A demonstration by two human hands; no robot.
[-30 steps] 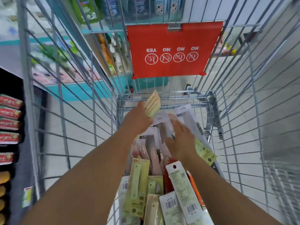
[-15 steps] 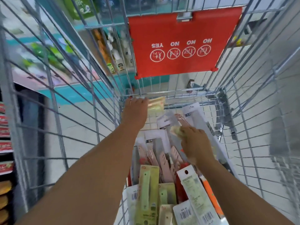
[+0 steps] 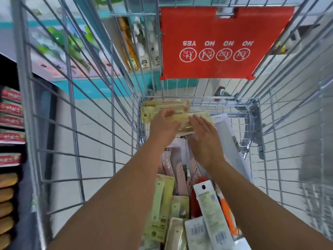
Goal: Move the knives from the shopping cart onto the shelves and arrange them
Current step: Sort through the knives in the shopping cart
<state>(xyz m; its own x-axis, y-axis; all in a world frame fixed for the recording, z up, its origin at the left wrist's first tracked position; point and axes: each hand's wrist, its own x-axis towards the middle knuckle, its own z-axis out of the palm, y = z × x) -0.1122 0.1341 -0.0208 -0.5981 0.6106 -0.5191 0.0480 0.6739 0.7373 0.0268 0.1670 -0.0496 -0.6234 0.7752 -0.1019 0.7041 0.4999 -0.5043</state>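
**Both hands on the pale yellow knife packs at the far end of the cart**

Deep inside the silver wire shopping cart [image 3: 75, 109], the left hand [image 3: 164, 126] curls its fingers over a stack of pale yellow carded knife packs [image 3: 162, 110] lying crosswise against the cart's far wall. The right hand [image 3: 205, 139] lies just beside it, fingers straight and together, resting flat on the right end of the same yellow packs; it grips nothing.

More packaged knives fill the cart floor nearer the person: pink-bladed knives in clear packaging [image 3: 178, 168] under the forearms, a long light green carded knife [image 3: 159, 208], a white card pack with a hang hole and barcodes [image 3: 210, 210], and an orange-handled knife [image 3: 228, 217] beside it. A large white flat pack [image 3: 228, 141] leans along the right side.

A red plastic flap with white "YES" and "NO" symbols [image 3: 216, 42] hangs on the cart's far end. Store shelves with red packets [image 3: 11, 107] stand at the left, outside the cart.
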